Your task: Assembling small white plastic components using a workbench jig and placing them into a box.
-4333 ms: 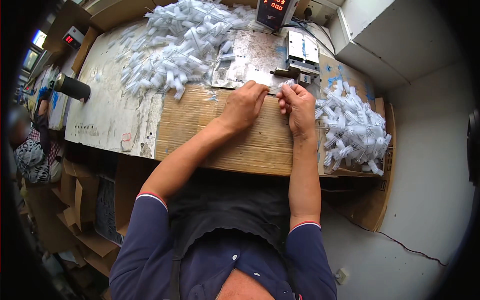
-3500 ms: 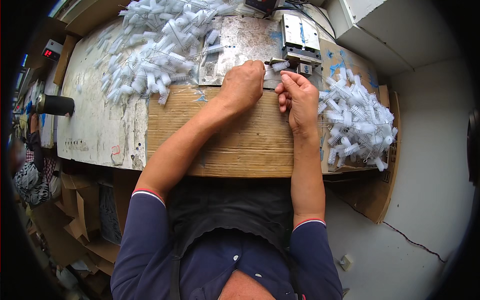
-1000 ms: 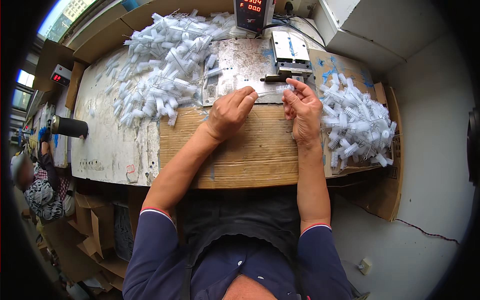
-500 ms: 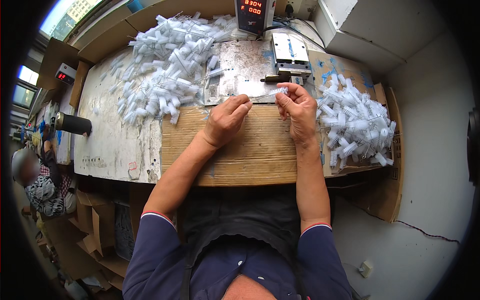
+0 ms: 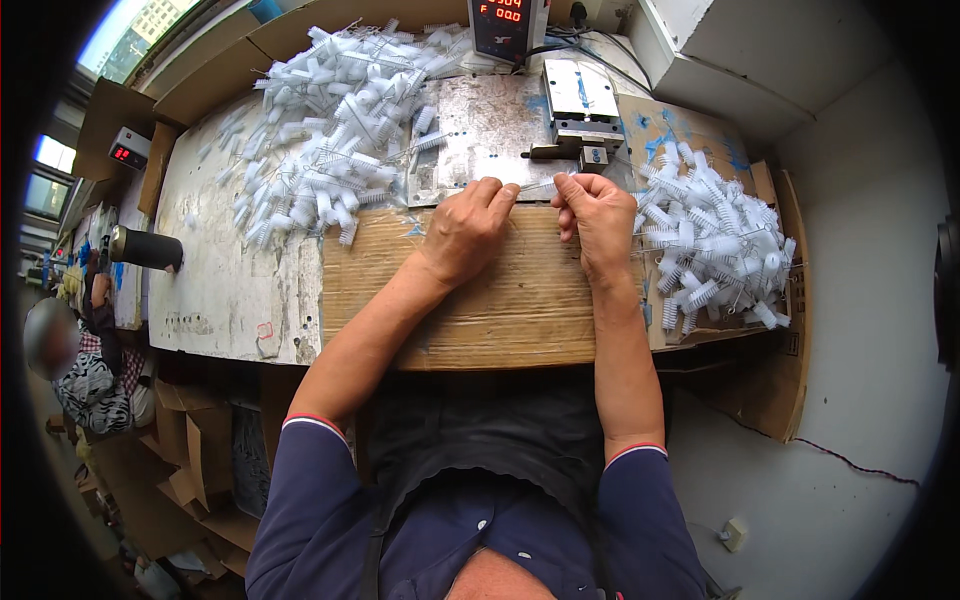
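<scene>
Between my hands a small white-bristled wire brush lies nearly level, just in front of the metal plate's near edge. My left hand is closed at the brush's left end, and its fingers hide that part. My right hand pinches the other end between thumb and forefinger, covering most of the bristles there. Just beyond the right hand stands a small metal fixture with a dark bar sticking out to its left. Both hands are over the cardboard sheet.
A large heap of similar white brushes covers the back left, and a smaller heap lies right. Behind stands a box with a red digital display. A dark cylinder lies at left. Another person sits far left.
My left hand has moved right, toward the right hand, so less of the brush shows between them. The right fingers have closed further over the bristle end.
</scene>
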Action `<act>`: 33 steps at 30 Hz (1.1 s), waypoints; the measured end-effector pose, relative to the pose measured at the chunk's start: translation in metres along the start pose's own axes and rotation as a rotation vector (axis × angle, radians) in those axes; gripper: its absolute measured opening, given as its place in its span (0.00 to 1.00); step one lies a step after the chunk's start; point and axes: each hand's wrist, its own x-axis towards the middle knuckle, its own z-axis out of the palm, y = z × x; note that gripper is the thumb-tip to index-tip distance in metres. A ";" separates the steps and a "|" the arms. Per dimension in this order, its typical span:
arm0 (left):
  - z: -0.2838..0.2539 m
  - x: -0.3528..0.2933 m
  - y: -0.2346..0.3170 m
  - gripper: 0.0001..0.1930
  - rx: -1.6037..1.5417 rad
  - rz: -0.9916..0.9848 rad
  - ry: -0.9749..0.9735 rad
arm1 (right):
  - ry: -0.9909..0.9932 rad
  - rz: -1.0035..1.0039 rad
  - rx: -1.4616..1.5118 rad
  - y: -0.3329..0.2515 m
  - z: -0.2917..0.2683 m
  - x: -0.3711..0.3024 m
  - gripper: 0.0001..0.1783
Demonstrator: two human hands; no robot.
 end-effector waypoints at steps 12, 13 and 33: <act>0.021 0.019 -0.019 0.03 -0.023 -0.196 -0.216 | -0.038 0.004 -0.019 0.000 0.004 0.002 0.19; 0.022 0.020 -0.019 0.03 -0.008 -0.192 -0.231 | -0.038 0.008 -0.022 -0.001 0.004 0.002 0.19; 0.023 0.033 -0.020 0.05 -0.006 -0.159 -0.342 | -0.070 0.002 -0.122 -0.002 0.008 -0.001 0.15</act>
